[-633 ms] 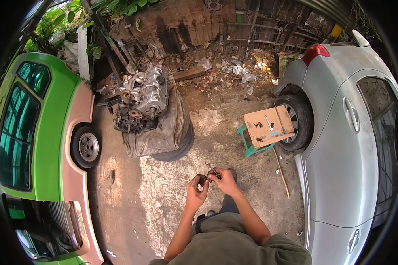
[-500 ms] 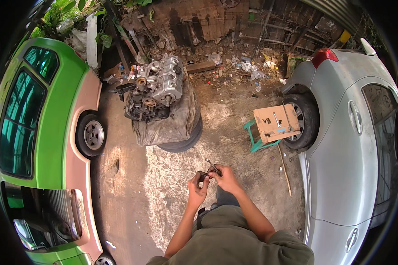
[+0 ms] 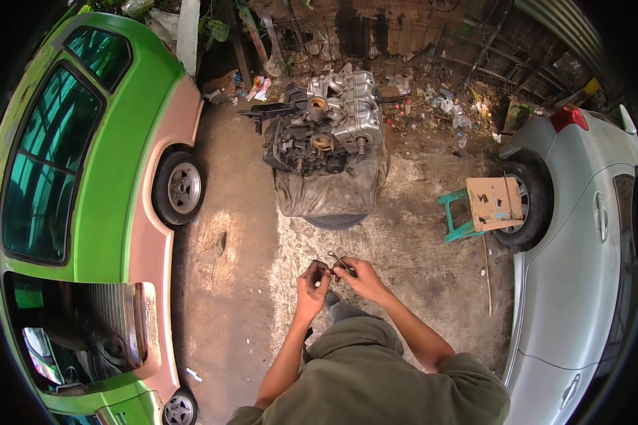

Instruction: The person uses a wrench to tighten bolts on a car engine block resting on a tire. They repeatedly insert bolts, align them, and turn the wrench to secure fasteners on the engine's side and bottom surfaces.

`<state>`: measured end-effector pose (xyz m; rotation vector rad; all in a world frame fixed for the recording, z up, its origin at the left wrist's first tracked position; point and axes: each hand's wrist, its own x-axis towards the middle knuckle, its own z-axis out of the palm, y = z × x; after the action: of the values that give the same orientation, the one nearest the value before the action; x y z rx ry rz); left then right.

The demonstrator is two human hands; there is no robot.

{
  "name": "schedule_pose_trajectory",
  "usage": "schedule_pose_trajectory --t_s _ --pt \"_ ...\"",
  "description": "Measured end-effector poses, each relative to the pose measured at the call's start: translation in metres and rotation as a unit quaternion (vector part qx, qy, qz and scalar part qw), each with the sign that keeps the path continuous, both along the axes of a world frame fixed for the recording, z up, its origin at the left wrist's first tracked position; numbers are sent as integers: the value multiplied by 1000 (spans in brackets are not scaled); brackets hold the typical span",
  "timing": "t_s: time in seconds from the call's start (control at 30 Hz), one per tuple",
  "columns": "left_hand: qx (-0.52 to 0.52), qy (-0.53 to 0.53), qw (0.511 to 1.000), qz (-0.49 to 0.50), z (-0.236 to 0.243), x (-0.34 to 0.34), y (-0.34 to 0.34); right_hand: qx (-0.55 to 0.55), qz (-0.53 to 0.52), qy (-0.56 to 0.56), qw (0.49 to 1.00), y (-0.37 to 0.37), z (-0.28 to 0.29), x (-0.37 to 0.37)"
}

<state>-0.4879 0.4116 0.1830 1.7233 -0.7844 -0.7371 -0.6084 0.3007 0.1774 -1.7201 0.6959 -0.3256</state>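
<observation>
I stand on a stained concrete floor [image 3: 241, 234] with both hands raised in front of my chest. My left hand [image 3: 313, 279] pinches a small dark part between its fingers. My right hand [image 3: 356, 274] grips a thin metal wrench [image 3: 338, 261] whose head sticks out toward the left hand. The two hands nearly touch. A bare car engine [image 3: 329, 127] rests on a cloth-covered stand over a tyre, about a step ahead of my hands.
A green and pink car [image 3: 99, 184] fills the left side, its open hood at lower left. A silver car [image 3: 581, 234] stands at right. A green stool with cardboard [image 3: 485, 205] leans by its rear wheel. Scrap and litter [image 3: 432, 99] lie along the back wall.
The view has shifted forward, so the engine now sits closer and more central. Both hands stay together on the wrench and small part, little changed.
</observation>
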Motion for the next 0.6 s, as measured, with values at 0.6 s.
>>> schedule_pose_trajectory --t_s 0.6 --pt "-39 -110 985 -128 23 300 109 7 -101 -32 994 133 4 280"
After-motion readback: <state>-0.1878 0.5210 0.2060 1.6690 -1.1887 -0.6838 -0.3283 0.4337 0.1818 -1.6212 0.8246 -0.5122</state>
